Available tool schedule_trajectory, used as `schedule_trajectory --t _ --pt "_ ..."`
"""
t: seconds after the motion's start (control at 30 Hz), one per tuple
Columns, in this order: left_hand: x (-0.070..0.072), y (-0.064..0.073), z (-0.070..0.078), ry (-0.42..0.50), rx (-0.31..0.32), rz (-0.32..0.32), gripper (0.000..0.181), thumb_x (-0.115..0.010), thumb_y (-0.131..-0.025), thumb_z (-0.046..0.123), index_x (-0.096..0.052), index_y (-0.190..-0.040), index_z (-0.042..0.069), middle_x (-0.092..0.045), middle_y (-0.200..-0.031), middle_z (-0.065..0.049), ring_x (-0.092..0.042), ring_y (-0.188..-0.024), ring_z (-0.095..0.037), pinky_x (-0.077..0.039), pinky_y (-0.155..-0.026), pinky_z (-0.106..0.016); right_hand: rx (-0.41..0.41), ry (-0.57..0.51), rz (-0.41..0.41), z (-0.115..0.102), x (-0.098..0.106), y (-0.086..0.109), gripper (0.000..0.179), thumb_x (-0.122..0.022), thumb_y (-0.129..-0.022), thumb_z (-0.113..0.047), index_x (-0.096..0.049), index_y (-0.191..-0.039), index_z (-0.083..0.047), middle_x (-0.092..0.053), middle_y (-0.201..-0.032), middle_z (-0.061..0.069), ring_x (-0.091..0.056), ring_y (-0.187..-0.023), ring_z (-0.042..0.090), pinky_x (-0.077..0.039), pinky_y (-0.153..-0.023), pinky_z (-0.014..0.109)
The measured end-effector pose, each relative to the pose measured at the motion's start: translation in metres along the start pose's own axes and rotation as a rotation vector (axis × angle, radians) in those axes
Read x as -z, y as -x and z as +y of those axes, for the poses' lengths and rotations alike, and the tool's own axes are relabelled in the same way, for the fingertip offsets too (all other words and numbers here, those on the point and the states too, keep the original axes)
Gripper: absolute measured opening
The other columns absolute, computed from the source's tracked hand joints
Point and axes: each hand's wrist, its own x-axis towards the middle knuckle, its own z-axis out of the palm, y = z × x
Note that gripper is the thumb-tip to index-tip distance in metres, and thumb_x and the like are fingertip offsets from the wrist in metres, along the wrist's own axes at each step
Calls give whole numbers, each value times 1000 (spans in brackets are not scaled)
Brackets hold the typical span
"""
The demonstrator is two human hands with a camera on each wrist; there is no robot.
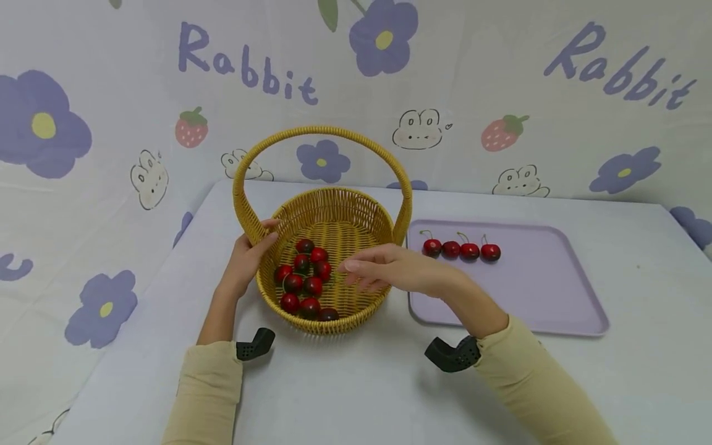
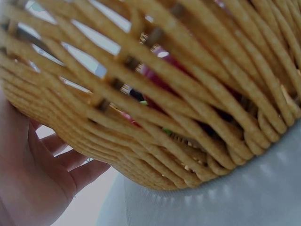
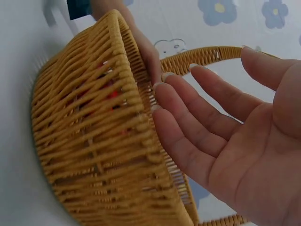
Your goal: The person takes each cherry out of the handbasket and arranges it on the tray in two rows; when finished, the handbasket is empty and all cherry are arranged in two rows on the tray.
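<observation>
A round yellow wicker basket (image 1: 356,318) with a tall arched handle (image 1: 322,131) stands on the table, several dark red cherries (image 1: 293,283) lying in its left half. At the left side, where the handle meets the rim, my left hand (image 1: 243,262) grips the basket; part of that hand shows beside the wickerwork (image 2: 141,136) in the left wrist view. Over the right part of the basket hovers my right hand (image 1: 397,269). Its palm and loosely extended fingers (image 3: 188,127) hold nothing in the right wrist view.
Right of the basket lies a light purple tray (image 1: 534,303). A row of several cherries (image 1: 470,251), some with green stems, sits near its far left edge. Behind the table hangs a printed cloth (image 1: 473,55) with flowers, rabbits and strawberries.
</observation>
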Motion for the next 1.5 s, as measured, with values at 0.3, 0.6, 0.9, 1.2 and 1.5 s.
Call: schedule_trajectory --t 0.3,0.6,0.9,1.2,1.5 --pt "0 2 -5 -4 12 -1 46 -51 -100 29 -47 -139 6 -42 -142 -18 -39 -129 -31 -28 -105 -50 -46 156 -85 -3 -20 -31 39 -52 -98 -38 -64 -120 -8 -63 -112 8 -60 -100 21 -47 -88 37" --pt "-1 3 -4 7 6 -2 44 -51 -100 26 -47 -138 4 -43 -141 -18 -39 -128 -31 -28 -105 -50 -112 422 -73 0 -35 -52 32 -55 -96 -38 -68 -108 -12 -62 -87 4 -53 -84 15 -44 -75 29" --pt "-1 1 -2 1 1 10 44 -52 -99 24 -49 -137 4 -44 -139 -18 -41 -126 -30 -28 -105 -49 -154 531 -98 -1 -42 -58 30 -57 -95 -38 -73 -93 -13 -61 -76 1 -52 -74 12 -43 -66 26" --pt "-1 1 -1 20 9 18 44 -54 -98 24 -49 -137 3 -45 -139 -17 -41 -126 -29 -27 -106 -47 -145 568 -181 0 -42 -60 23 -59 -95 -32 -72 -101 -13 -64 -86 -6 -55 -84 9 -45 -78 26" --pt "-1 0 -1 44 16 16 44 -54 -98 22 -49 -137 3 -44 -140 -16 -41 -126 -29 -27 -106 -46 -112 581 -294 -1 -36 -62 17 -61 -95 -18 -67 -110 -15 -60 -96 -7 -53 -92 8 -43 -85 24"
